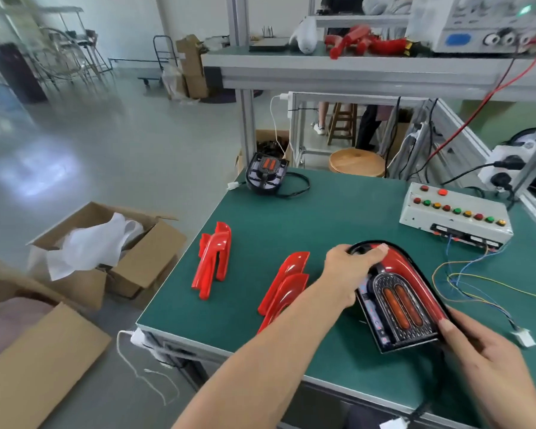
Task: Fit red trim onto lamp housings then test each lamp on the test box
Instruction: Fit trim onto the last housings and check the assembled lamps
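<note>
At the near right of the green bench (260,218), a lamp housing (396,308) is lying with a red trim (415,270) arching over its far and right edges, and both hands are working on it. The left hand (350,267) is curling over the far left end of the arch and pressing the trim there, while the right hand (483,357) is gripping the near right corner, its thumb lying along the trim's lower end. The fitting step appears to be in hand; judging by the trim's position, seating is close to done. The next move is likely calling for the housing's connector to be mated with the loose white plug (524,337) trailing on wires from the test box (455,216), which is standing at the far right. Spare trims are waiting in two stacks, one to the left (212,258) and one nearer the hands (285,283). A second housing (265,174) is sitting at the far edge. On the floor to the left, an open carton (112,252) is holding white wrapping; any contents under it are hidden. A further carton (271,144) beyond the bench is holding dark parts, too small to identify.
</note>
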Demonstrator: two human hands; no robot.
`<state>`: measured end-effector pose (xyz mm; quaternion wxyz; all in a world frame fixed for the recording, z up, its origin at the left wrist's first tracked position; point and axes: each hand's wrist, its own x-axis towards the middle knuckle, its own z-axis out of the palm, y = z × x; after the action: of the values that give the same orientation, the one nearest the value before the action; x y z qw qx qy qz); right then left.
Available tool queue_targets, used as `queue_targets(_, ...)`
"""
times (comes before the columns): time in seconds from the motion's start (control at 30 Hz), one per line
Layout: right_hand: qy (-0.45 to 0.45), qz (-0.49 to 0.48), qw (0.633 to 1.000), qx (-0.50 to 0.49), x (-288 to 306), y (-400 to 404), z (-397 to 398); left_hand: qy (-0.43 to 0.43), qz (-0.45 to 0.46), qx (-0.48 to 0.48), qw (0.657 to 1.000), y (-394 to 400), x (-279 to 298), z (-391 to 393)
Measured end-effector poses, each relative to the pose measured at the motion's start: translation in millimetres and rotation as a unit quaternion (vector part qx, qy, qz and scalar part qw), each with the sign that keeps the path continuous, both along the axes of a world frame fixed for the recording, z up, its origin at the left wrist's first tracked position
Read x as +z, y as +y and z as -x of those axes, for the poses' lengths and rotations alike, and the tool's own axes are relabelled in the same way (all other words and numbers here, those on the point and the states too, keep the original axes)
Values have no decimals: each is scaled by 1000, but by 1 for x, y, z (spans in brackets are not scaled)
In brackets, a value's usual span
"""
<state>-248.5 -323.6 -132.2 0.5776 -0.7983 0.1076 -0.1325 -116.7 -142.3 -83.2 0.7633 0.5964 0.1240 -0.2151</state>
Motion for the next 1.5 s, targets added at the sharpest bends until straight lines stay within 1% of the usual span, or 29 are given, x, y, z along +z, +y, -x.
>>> queue_targets(0.1, 32, -31, 999, -10, -9, -8, 2, -29, -119, -29, 992, 6, 2, 4)
queue_targets(0.13, 41, -44, 998, -14, -15, -12, 3, -58, -158, -26, 985, 11, 4, 6)
queue_targets(0.2, 48, -59, 996, -41, -38, -25, 0, -144, -217, 4, 965, 31, 11, 11)
queue_targets(0.23, 51, -57, 996, -51, -50, -33, -2, -190, -240, 30, 952, 46, 17, 13)
queue_targets(0.27, 54, -49, 996, -55, -62, -40, -4, -234, -278, 60, 930, 64, 22, 14)
queue_targets(0.3, 56, -37, 996, -54, -71, -46, -6, -270, -334, 87, 899, 85, 28, 14)
queue_targets(0.33, 61, -27, 996, -51, -79, -52, -7, -289, -401, 105, 863, 108, 31, 13)
queue_targets(0.37, 65, -18, 997, -48, -85, -57, -9, -287, -473, 113, 825, 132, 35, 11)
queue_targets(0.4, 69, -12, 997, -45, -88, -61, -10, -265, -541, 114, 790, 157, 37, 8)
queue_targets(0.47, 75, -10, 996, -40, -88, -61, -12, -186, -632, 109, 745, 207, 35, 5)
queue_targets(0.53, 79, -14, 996, -33, -81, -56, -10, -120, -673, 98, 723, 244, 29, 6)
queue_targets(0.6, 82, -23, 996, -31, -69, -50, -7, -86, -690, 74, 715, 261, 24, 8)
queue_targets(0.67, 89, -34, 995, -29, -52, -40, -3, -64, -695, 43, 715, 265, 18, 8)
queue_targets(0.8, 59, -59, 996, -32, -24, -20, 1, -44, -677, 2, 735, 257, 9, 5)
queue_targets(0.9, 24, -78, 996, -30, -19, -11, -1, -49, -671, 5, 739, 253, 5, 3)
queue_targets(1.0, 16, -80, 996, -20, -21, -8, -5, -65, -656, 41, 751, 257, 9, 4)
queue_targets(1.07, 17, -87, 996, -11, -21, -6, -4, -98, -659, 54, 744, 260, 16, 5)
queue_targets(1.13, 14, -113, 993, -3, -22, -5, -5, -141, -657, 66, 738, 257, 28, 10)
queue_targets(1.17, 14, -126, 992, -1, -23, -5, -6, -163, -635, 83, 751, 251, 35, 14)
queue_targets(1.2, 13, -136, 991, 0, -23, -5, -6, -185, -589, 98, 780, 241, 41, 20)
queue_targets(1.23, 12, -143, 990, 2, -23, -6, -6, -205, -524, 102, 820, 227, 46, 26)
queue_targets(1.27, 9, -150, 989, 3, -24, -6, -6, -219, -453, 87, 860, 209, 47, 34)
queue_targets(1.3, 5, -157, 988, 3, -24, -6, -6, -227, -388, 59, 891, 190, 45, 42)
queue_targets(1.33, 3, -164, 987, 4, -23, -5, -6, -230, -337, 29, 912, 168, 40, 49)
queue_targets(1.4, -2, -173, 985, 8, -22, -4, -5, -227, -271, -20, 935, 123, 25, 60)
queue_targets(1.43, -5, -175, 985, 10, -22, -3, -4, -225, -259, -41, 938, 100, 17, 64)
queue_targets(1.5, -10, -179, 984, 16, -22, -3, -3, -226, -270, -67, 934, 61, 5, 71)
